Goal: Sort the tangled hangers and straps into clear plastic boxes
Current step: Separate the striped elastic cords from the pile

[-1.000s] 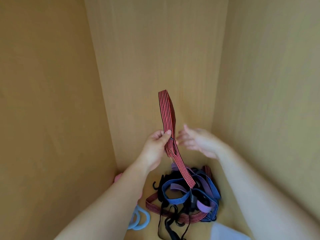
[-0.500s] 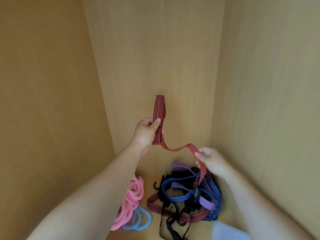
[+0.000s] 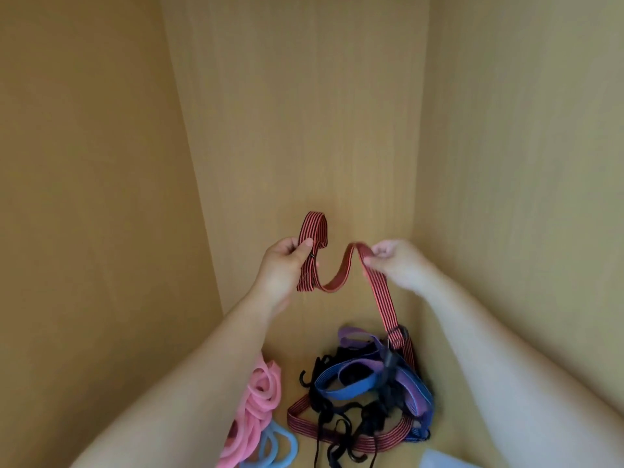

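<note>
Grip: left hand and right hand both pinch red-striped strap. Lift slowly so tail slips from tangle.

No text, label, brand, number or sign can be read anywhere in this view.

Both our bare forearms reach forward, converging. Our left hand grips the strap, thumb on top and fingers curled under. Our right hand sits level and near it, knuckles up, fingertips pinching the same strap.
</note>
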A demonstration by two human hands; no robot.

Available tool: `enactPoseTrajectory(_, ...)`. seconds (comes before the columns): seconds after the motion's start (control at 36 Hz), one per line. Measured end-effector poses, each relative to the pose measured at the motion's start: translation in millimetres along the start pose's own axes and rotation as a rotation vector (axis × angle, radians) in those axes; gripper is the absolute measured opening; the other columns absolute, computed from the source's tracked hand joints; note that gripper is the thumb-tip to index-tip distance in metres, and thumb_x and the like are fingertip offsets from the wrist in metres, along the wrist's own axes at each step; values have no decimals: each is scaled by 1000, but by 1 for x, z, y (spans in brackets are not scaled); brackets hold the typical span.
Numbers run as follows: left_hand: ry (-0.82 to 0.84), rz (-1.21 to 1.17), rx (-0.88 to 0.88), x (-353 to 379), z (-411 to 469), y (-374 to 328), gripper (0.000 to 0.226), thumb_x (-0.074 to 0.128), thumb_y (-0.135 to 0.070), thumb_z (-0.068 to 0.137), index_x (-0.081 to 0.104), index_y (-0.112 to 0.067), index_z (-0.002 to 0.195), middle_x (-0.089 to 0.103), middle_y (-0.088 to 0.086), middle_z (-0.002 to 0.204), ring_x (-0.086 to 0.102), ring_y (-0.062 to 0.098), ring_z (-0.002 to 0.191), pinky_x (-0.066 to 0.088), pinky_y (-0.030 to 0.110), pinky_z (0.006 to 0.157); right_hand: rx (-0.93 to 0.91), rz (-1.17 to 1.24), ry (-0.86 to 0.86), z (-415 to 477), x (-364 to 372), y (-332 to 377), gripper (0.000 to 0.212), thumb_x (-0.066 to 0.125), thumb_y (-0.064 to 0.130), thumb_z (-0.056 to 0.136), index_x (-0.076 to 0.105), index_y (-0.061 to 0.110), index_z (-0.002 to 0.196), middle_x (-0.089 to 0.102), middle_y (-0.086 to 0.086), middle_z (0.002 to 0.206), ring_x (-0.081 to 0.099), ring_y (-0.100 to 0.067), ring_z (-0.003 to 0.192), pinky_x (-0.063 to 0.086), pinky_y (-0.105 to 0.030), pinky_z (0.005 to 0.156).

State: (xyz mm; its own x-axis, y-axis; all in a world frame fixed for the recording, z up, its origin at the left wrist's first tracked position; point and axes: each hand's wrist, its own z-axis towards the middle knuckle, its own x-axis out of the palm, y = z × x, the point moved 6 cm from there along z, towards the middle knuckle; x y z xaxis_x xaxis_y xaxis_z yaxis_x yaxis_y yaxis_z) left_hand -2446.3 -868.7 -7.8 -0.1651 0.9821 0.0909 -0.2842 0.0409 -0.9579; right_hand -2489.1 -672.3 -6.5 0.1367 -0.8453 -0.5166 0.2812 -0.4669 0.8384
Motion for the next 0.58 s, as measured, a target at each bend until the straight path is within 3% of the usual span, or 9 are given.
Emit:
enactPoseTrajectory(0.08,3,12,-32,-3,-5,14,23,55,-20,98,56,-15,75,63,-5,57,59,16,59,49,26,46,122,-193,148,-1,27,-45,10,62,16,94,69,11,90,73,-1,84,66,-12,72,53,-26,71)
enactPoseTrajectory(0.17,-20,42,-78,-9,-13,37,22,56,-20,97,56,-15,76,62,-3,58,60,14,57,48,26,47,197,-188,168,-8,47,-92,11,61,10,94,66,12,84,71,-3,79,65,-14,67,48,-18,54)
enactPoseTrajectory(0.22,-36,57,-92,-11,-18,52,23,56,-19,97,56,-15,74,62,-1,56,58,14,51,47,25,45,239,-195,189,-14,58,-123,18,63,8,92,65,15,76,70,-4,73,66,-24,68,55,-28,61)
enactPoseTrajectory(0.28,-49,65,-94,-13,-21,63,24,56,-17,97,55,-13,73,62,1,55,56,14,46,46,24,41,278,-196,223,-21,68,-148,19,66,7,89,65,18,74,72,-7,73,68,-30,71,57,-47,75)
enactPoseTrajectory(0.31,-55,69,-101,-14,-23,68,23,56,-16,97,55,-13,74,62,1,55,56,13,44,46,24,39,278,-185,237,-25,73,-156,20,67,5,88,66,19,74,72,-7,72,68,-29,70,56,-47,77)
enactPoseTrajectory(0.39,-65,58,-129,-16,-26,80,22,56,-16,97,56,-12,75,63,2,58,59,12,45,48,24,39,273,-202,273,-39,81,-166,19,68,-2,84,68,17,82,72,-6,78,65,-14,64,55,-31,75)
enactPoseTrajectory(0.44,-67,60,-141,-17,-28,87,22,56,-17,96,56,-13,75,65,3,59,59,12,46,48,24,39,282,-231,328,-44,86,-178,24,67,-8,78,71,12,90,74,-10,86,66,-16,70,54,-32,77)
enactPoseTrajectory(0.5,-78,65,-145,-19,-27,92,22,56,-18,96,56,-14,75,64,2,58,59,12,45,47,24,40,296,-278,388,-50,89,-190,28,63,-10,70,72,13,83,74,-9,81,66,-21,72,54,-35,71)
enactPoseTrajectory(0.58,-93,80,-143,-23,-25,96,22,56,-19,97,56,-15,75,63,4,61,58,16,49,48,25,44,352,-353,400,-57,87,-209,15,64,-2,66,66,13,68,71,-15,76,64,-23,69,47,-29,63)
